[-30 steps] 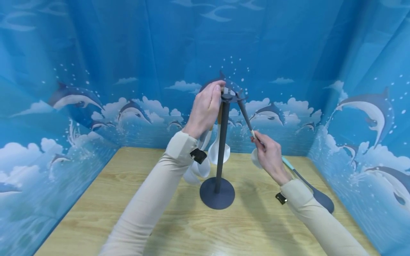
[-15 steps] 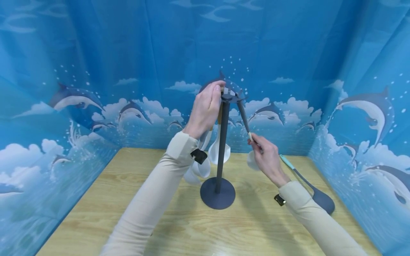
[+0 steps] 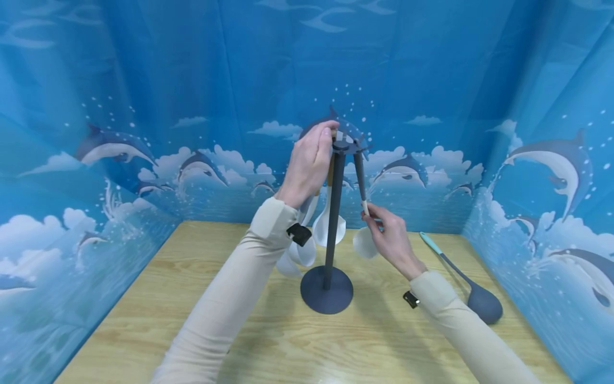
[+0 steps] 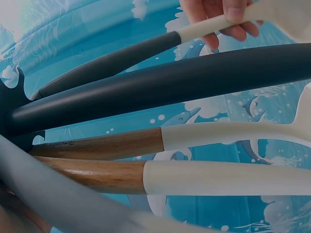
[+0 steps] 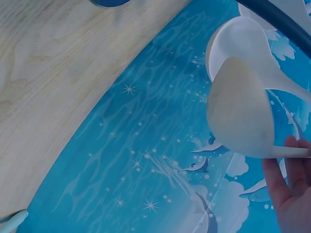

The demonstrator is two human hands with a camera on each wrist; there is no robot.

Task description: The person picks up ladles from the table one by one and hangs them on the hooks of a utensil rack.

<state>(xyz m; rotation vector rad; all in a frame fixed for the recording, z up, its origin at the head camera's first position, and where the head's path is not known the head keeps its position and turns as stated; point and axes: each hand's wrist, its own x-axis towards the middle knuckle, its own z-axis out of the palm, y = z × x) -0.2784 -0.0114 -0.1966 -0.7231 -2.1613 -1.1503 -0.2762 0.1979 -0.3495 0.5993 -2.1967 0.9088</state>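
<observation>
A dark utensil stand (image 3: 334, 213) stands upright on its round base. My left hand (image 3: 309, 165) holds the stand's top; its fingertips are partly hidden there. A white ladle (image 3: 365, 244) with a dark grey handle hangs at the stand's right side. My right hand (image 3: 393, 237) pinches the white neck of this ladle, as the left wrist view also shows. Two white utensils with wooden handles (image 4: 107, 143) hang on the other side of the pole. Closer to the left wrist camera hangs a utensil with a grey handle (image 4: 58, 189). Several white bowls show beneath my left hand.
On the right of the wooden table (image 3: 144, 320) lies a dark grey ladle (image 3: 484, 304) with a mint handle, beside my right forearm. A blue dolphin-print curtain (image 3: 408, 69) encloses the table at the back and both sides.
My right hand has moved left and slightly down, swinging the ladle inward so that its handle hangs nearer to upright beside the pole. My left hand stays at the stand's top.
</observation>
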